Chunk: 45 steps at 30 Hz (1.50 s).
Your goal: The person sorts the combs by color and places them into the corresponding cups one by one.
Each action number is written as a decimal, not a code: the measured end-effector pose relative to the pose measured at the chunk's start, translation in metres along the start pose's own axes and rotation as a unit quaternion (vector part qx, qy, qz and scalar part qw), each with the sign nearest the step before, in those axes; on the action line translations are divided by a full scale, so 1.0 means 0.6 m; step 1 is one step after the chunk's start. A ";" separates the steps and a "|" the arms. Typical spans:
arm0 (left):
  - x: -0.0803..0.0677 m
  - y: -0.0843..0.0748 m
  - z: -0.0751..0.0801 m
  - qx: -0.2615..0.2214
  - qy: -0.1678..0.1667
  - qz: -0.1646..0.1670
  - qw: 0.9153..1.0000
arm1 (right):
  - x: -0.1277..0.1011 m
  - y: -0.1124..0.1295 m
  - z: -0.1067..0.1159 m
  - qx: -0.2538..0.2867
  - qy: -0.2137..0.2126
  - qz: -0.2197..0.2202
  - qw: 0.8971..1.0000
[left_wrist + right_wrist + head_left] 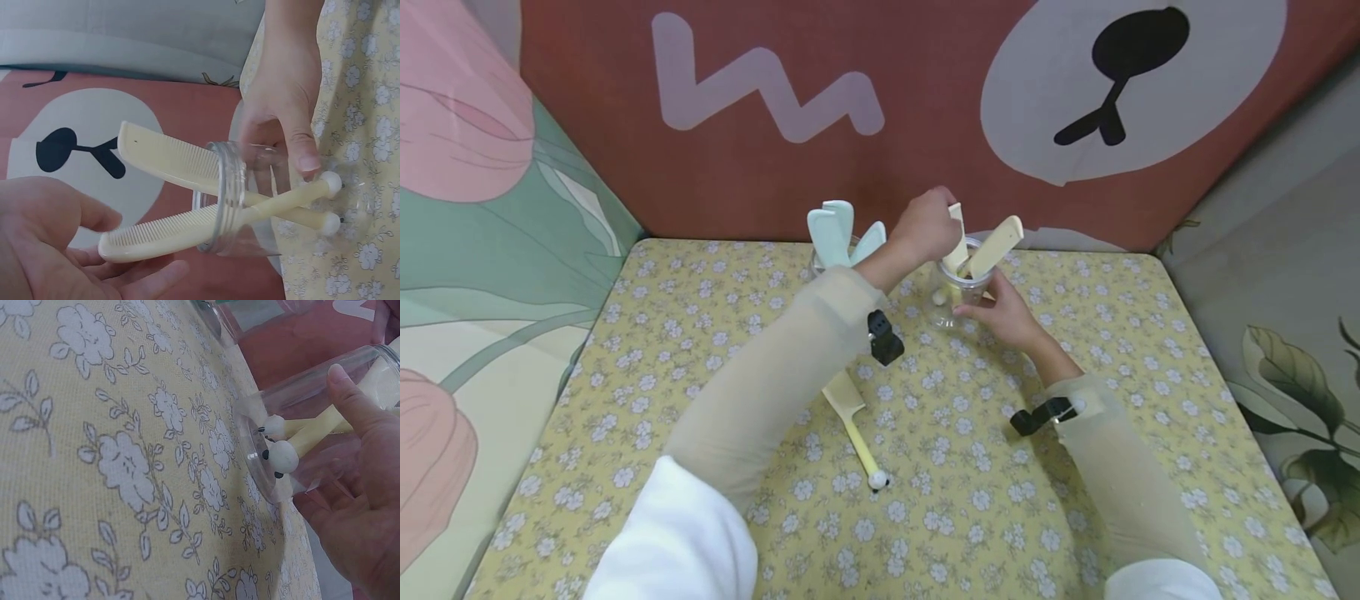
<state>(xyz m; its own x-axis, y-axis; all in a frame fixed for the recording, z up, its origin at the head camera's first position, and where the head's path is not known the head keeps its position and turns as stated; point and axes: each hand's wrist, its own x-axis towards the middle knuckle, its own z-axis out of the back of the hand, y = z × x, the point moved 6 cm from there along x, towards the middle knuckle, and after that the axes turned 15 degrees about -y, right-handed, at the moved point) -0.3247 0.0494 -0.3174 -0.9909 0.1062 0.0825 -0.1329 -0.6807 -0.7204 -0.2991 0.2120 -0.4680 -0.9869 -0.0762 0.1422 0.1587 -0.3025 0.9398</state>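
Right hand (pixel 1006 317) grips a clear plastic jar (pixel 957 287) from the side, fingers (pixel 304 147) curled around its wall, thumb on the near side; jar stands on the tabletop (pixel 1075 533) near the back edge, toward the middle-right. Two cream combs stand inside the jar, handles down with ball ends at the bottom (pixel 281 456), toothed ends sticking out of the mouth and leaning apart. Left hand (pixel 927 227) is over the jar mouth at the top of one cream comb (pixel 957 237); head view suggests a pinch on it, but the left wrist view shows the palm and fingers (pixel 134 284) mostly loose and spread just under the comb's toothed end (pixel 156 234), touching or almost touching, so cannot tell if there is a firm hold. Second cream comb (pixel 996 244) leans out to the right, free of both hands. Just left of this jar, a second clear jar (pixel 820 262) holds pale blue-green combs (pixel 833 229), partly hidden behind the left forearm. A third cream comb (pixel 853 425) lies flat on the tabletop nearer the person, ball end toward them, well apart from both jars. Tabletop has a yellow cloth with white flowers. Black wrist-mounted devices (pixel 884 337) on both arms, light sleeves.
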 end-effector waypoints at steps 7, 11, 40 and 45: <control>-0.012 -0.016 0.013 0.007 0.003 -0.027 1.000 | 0.002 -0.006 0.000 0.003 0.009 -0.004 1.000; -0.021 -0.032 0.031 0.034 0.004 -0.052 0.998 | 0.002 -0.004 0.002 -0.002 0.007 0.000 1.000; -0.205 0.020 0.089 0.112 0.134 -0.264 0.949 | -0.002 -0.001 0.003 0.004 -0.011 0.007 1.000; -0.223 0.067 0.086 0.102 0.152 -0.242 0.953 | -0.002 -0.003 0.000 0.008 -0.011 0.005 1.000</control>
<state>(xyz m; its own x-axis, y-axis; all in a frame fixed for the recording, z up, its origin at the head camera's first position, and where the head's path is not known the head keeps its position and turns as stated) -0.1987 -0.0297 -0.3220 -0.7654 0.6270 0.1454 -0.6044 -0.6225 -0.4972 -0.2984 0.2127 -0.4701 -0.9858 -0.0573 0.1580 0.1679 -0.2872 0.9430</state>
